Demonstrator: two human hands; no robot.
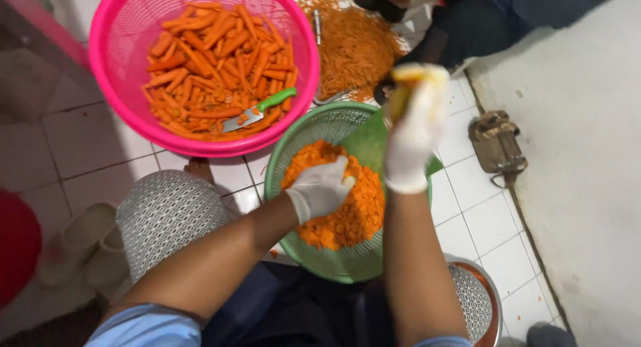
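Left grip point(320, 189): gloved, palm down, fingers spread flat on the sliced carrot point(350, 210) in the green basket point(334, 263).
Right grip point(414, 130): gloved, raised above the basket's far rim, closed around a blurred yellow tool point(405, 86).
Floor point(481, 220): carries the basket.

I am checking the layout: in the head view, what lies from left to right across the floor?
Red round object → pink plastic basket of peeled carrots → green plastic basket of sliced carrot → brown metal object.

Heap of sliced orange carrot rounds point(350, 210) piled in round green plastic mesh colander point(314, 130) on white tiled floor; blurred yellow-orange piece point(404, 86) raised above colander's far rim.
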